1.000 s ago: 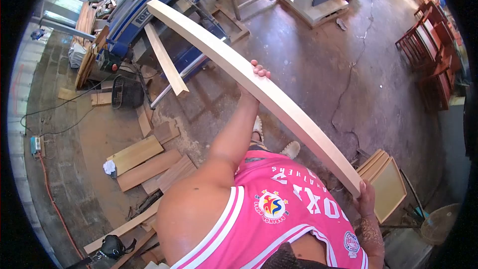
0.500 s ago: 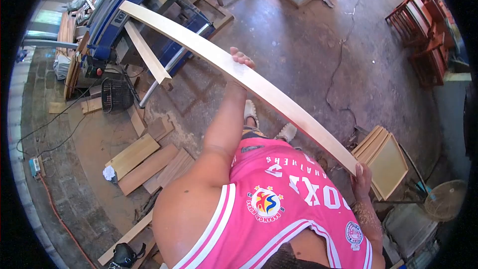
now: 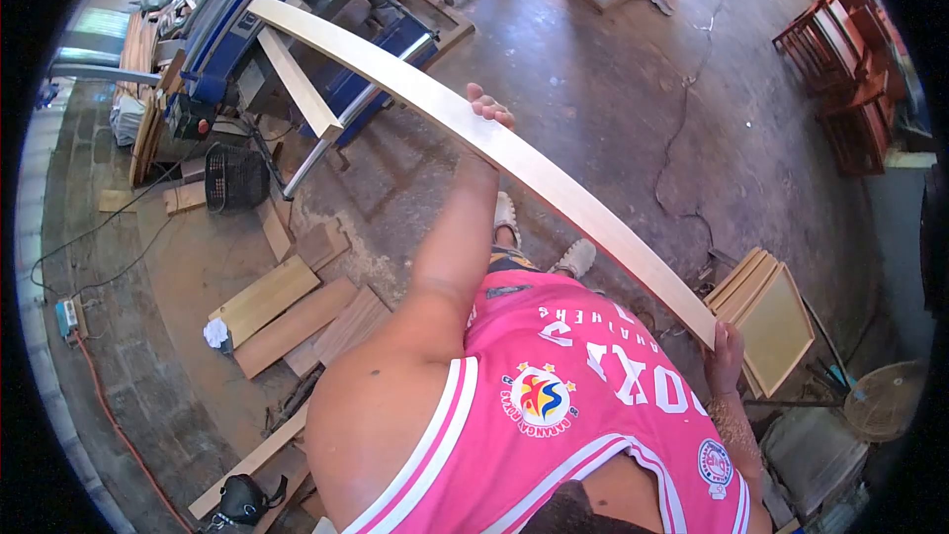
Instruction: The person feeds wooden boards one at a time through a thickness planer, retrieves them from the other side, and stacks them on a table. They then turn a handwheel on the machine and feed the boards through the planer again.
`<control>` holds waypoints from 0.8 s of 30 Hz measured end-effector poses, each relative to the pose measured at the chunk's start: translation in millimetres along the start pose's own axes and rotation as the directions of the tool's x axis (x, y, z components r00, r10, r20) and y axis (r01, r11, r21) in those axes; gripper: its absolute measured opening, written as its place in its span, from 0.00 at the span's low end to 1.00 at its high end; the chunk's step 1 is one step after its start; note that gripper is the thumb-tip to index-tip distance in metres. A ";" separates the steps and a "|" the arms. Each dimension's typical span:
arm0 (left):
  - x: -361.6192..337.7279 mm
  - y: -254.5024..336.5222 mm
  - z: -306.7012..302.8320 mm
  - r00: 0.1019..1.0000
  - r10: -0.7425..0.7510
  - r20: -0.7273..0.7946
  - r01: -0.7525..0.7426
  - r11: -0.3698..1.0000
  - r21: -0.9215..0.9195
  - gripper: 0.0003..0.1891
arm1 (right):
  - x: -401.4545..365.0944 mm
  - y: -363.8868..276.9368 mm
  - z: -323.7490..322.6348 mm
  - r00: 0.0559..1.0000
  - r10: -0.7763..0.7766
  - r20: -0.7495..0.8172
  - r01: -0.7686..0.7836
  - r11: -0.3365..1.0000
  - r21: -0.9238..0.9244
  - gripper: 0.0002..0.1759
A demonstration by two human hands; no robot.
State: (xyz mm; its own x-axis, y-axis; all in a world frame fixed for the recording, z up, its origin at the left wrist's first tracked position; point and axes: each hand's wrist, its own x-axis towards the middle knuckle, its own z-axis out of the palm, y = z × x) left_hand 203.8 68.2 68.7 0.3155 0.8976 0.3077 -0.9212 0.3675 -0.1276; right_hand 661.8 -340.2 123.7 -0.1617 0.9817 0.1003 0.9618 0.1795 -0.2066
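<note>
A long pale wooden board (image 3: 554,183) stretches diagonally from the blue machine down to the near right. It looks bowed through the wide lens. My left hand (image 3: 489,107) is wrapped around its middle from below, fingertips showing over the far edge, the palm hidden underneath. Around the board's near end, my right hand (image 3: 727,351) is closed, beside my pink jersey. The far end overlaps the blue machine (image 3: 222,44) in view; whether it touches cannot be made out. A second, shorter wooden strip (image 3: 300,84) juts from the machine below the board.
Loose planks (image 3: 297,326) lie on the floor to the left, near a black plastic basket (image 3: 237,178). An orange cord (image 3: 109,400) and dark cables cross the ground there. Stacked wooden panels (image 3: 776,326) stand at right, and reddish wooden chairs (image 3: 855,124) line the far right.
The view has shifted slightly, so the surroundings and board sit a little farther right in it. Both hands keep the same hold on the board.
</note>
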 end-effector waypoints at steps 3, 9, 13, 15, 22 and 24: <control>-10.7 8.2 -7.1 0.979 0.077 -0.191 -0.060 0.994 0.094 0.14 | -0.3 -8.1 -0.2 0.999 0.021 0.045 -0.022 1.000 0.022 0.48; -29.3 32.3 -44.8 0.778 0.481 -0.404 -0.170 0.780 0.602 0.24 | 12.2 -37.0 0.4 0.995 0.044 0.093 -0.042 0.999 -0.029 0.51; -33.5 31.5 -39.4 0.589 0.656 -0.472 0.005 0.581 0.814 0.37 | 13.8 -42.2 3.8 0.999 0.033 0.027 -0.031 0.997 -0.065 0.49; -28.5 33.2 -34.3 0.484 0.664 -0.570 -0.014 0.657 0.754 0.41 | 23.9 -52.2 2.8 0.996 0.068 0.053 -0.065 0.995 -0.070 0.48; -59.4 72.8 -59.4 0.491 0.665 -0.563 0.010 0.642 0.766 0.36 | 45.6 -80.8 5.4 0.992 0.115 0.054 -0.109 0.990 -0.092 0.37; -64.1 74.6 -45.3 0.464 0.617 -0.636 0.029 0.707 0.707 0.42 | 46.0 -80.8 17.1 0.992 0.102 0.068 -0.098 0.993 -0.063 0.37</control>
State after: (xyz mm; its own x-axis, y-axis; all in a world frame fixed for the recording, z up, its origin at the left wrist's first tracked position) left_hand 125.2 49.1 -3.3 -0.2773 0.7976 -0.5356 -0.8031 0.1136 0.5849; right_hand 572.9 -308.5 128.3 -0.0777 0.9969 0.0118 0.9849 0.0786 -0.1540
